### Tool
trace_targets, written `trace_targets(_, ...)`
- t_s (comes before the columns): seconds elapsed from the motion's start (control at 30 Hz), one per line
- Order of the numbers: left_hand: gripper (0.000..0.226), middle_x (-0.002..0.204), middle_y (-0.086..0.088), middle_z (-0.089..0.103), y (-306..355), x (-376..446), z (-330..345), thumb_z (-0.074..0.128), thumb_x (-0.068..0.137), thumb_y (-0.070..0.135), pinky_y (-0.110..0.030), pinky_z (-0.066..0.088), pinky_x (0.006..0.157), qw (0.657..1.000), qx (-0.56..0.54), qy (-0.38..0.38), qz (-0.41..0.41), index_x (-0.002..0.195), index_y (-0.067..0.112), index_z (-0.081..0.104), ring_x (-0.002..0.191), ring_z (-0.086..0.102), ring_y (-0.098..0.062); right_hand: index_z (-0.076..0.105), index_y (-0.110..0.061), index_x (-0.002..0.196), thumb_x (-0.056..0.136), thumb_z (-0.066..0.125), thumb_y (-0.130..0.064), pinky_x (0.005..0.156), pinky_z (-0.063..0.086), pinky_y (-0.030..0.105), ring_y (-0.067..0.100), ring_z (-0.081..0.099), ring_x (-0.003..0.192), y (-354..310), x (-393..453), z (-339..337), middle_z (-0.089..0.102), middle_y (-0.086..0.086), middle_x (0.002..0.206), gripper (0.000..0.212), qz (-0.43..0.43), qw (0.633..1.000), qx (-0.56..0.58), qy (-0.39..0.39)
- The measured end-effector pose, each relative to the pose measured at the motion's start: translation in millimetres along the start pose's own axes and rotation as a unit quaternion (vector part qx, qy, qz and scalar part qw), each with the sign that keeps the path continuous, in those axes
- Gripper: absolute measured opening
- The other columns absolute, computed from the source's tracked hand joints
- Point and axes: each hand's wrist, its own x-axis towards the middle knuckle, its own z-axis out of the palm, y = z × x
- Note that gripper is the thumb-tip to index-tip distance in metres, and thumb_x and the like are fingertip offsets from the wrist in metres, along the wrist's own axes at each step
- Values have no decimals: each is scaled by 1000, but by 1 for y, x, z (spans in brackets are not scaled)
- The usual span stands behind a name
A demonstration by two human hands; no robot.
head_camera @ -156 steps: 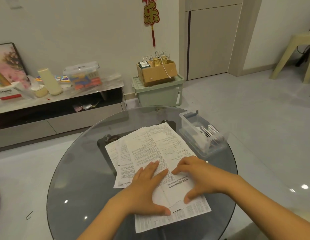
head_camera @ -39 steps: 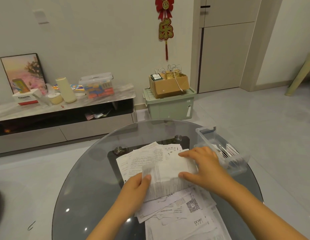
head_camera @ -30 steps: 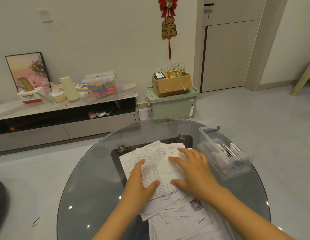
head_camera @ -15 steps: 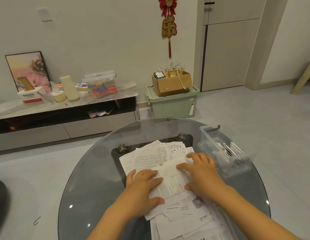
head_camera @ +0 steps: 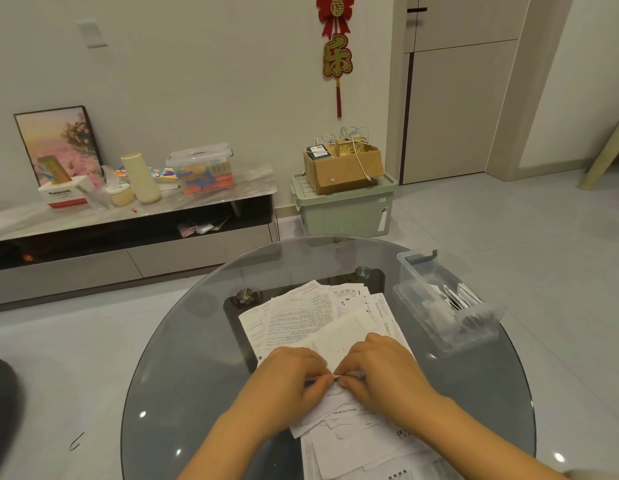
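Note:
A heap of printed paper leaflets point(head_camera: 301, 313) lies on the round glass table point(head_camera: 183, 368). On top of it lies a folded white sheet point(head_camera: 339, 336). My left hand point(head_camera: 287, 379) and my right hand point(head_camera: 380, 368) meet at the sheet's near edge, and both pinch that edge between thumb and curled fingers. More loose printed sheets point(head_camera: 356, 445) spread toward me under my wrists.
A clear plastic bin point(head_camera: 443, 306) with small white packets stands on the table's right side. Behind the table are a low TV console point(head_camera: 128, 230) with boxes and a bottle, and a green storage crate point(head_camera: 342, 206) carrying a cardboard box.
Half a second ago both hands lay flat, pressing the folded sheet. They have since slid together toward me and now pinch its near edge.

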Motion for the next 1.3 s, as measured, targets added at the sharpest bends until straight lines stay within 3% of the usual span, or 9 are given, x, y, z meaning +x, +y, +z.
trace_targets(0.27, 19, 103, 25, 62, -10, -4, -5, 68, 83, 31, -15, 45, 90, 990, -130, 5, -58, 101, 34, 68, 99, 56, 7, 62, -32, 89, 92, 53, -29, 70, 43, 24, 10, 57, 84, 17, -7, -8, 66, -10, 88, 10, 88, 990, 108, 0)
trace_targets(0.43, 23, 100, 26, 67, -13, -6, -11, 73, 78, 20, -5, 40, 88, 973, -209, 25, -90, 92, 38, 70, 101, 57, 11, 42, -29, 64, 90, 57, -17, 56, 35, 14, 3, 43, 58, 31, -12, -15, 53, -12, 58, 33, 129, 978, 164, -27)
trace_targets(0.57, 17, 89, 15, 69, -8, -1, -2, 70, 82, 18, -17, 50, 77, 957, -252, 45, -138, 92, 31, 68, 83, 62, 3, 52, -16, 76, 89, 58, -15, 66, 44, 22, 10, 52, 64, 38, -12, -15, 61, 3, 69, 14, 168, 956, 238, -43)
trace_targets(0.63, 21, 87, 10, 69, -3, 2, 7, 71, 81, 18, -24, 55, 74, 943, -277, 62, -175, 97, 30, 63, 73, 63, 1, 55, -12, 84, 88, 59, -17, 64, 42, 22, 10, 51, 65, 38, -12, -10, 58, 0, 69, 7, 191, 947, 254, -38)
trace_targets(0.8, 48, 94, 18, 63, 9, 12, 22, 71, 82, 24, -6, 46, 64, 943, -249, 84, -204, 120, 33, 43, 73, 60, 9, 50, -26, 98, 83, 68, -28, 58, 40, 16, 7, 52, 68, 30, -11, -2, 57, -8, 77, 24, 229, 940, 254, -2)
trace_targets(0.93, 76, 108, 16, 55, 9, 14, 33, 75, 78, 30, -20, 48, 86, 949, -206, 86, -223, 138, 34, 29, 95, 57, -5, 39, -32, 120, 76, 71, -41, 77, 47, 27, 11, 51, 96, 26, -9, 5, 48, -17, 80, 55, 243, 952, 185, 0)
trace_targets(1.07, 89, 115, 15, 41, 6, 15, 34, 75, 76, 37, -36, 36, 105, 953, -155, 77, -247, 145, 34, 20, 109, 45, -12, 21, -33, 141, 77, 71, -40, 91, 44, 31, 14, 45, 109, 29, -9, 8, 45, -19, 91, 82, 233, 961, 146, -6)
trace_targets(1.13, 88, 122, 12, 40, 4, 16, 31, 73, 78, 39, -34, 30, 108, 957, -129, 63, -252, 146, 33, 18, 114, 44, -12, 14, -38, 144, 79, 71, -36, 94, 44, 32, 14, 45, 111, 31, -9, 8, 47, -11, 108, 86, 230, 962, 147, -13)
trace_targets(1.3, 83, 130, 10, 35, 0, 14, 23, 69, 82, 37, -30, 25, 109, 967, -72, 35, -243, 146, 36, 17, 119, 37, -15, 15, -46, 143, 86, 64, -22, 103, 37, 29, 14, 28, 126, 39, -9, 1, 22, -9, 135, 79, 184, 968, 163, -51)
